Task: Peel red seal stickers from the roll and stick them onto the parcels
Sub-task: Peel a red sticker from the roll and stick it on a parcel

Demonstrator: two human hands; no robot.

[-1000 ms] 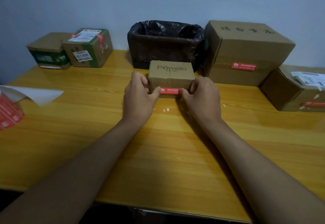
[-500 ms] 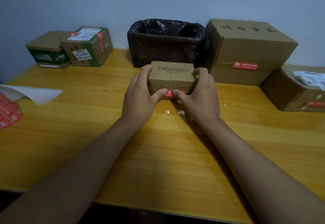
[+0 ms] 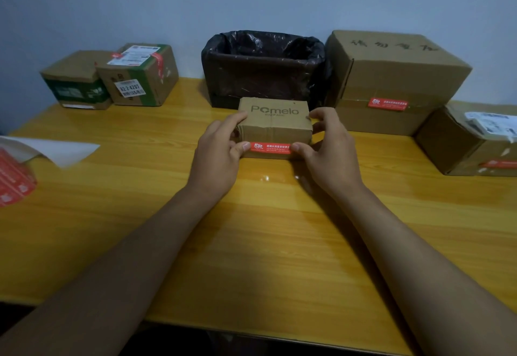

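**Both grips clamp the small box, thumbs at the sticker's ends**

Left hand (image 3: pixel 216 161) holds the small box (image 3: pixel 275 126) from its left end, fingers curled over the top edge and thumb on the left tip of the red sticker (image 3: pixel 270 148). That sticker lies flat along the bottom of the near face, its long axis running left to right, between the two thumbs. Right hand (image 3: pixel 328 154) mirrors the hold at the right end, thumb on the sticker's right tip. The box stands on the bench (image 3: pixel 251 243) just in front of the black-lined bin (image 3: pixel 264 67), equally near to both hands. Far off at the left edge lies the sticker roll (image 3: pixel 14 182), nearer the left hand, so that hand is likely the one to reach for the next sticker.
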